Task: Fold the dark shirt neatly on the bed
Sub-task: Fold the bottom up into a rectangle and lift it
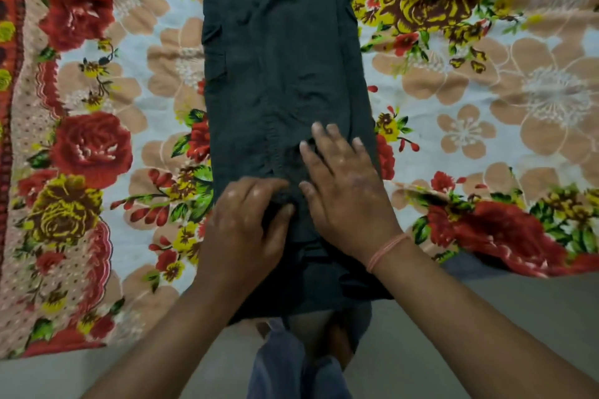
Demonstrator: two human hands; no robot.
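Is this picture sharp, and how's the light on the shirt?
Head view: the left hand and right hand look slightly motion-smeared; head view: soft, even light, no hard shadows, so the shirt shows faint creases; head view: the bedspread border bows at the left edge.

Far end and fingertips unseen
Beyond the right hand (343,191) the dark shirt (278,58) is cut by the top edge; fingertips of the left hand (243,227) hide in its cloth.
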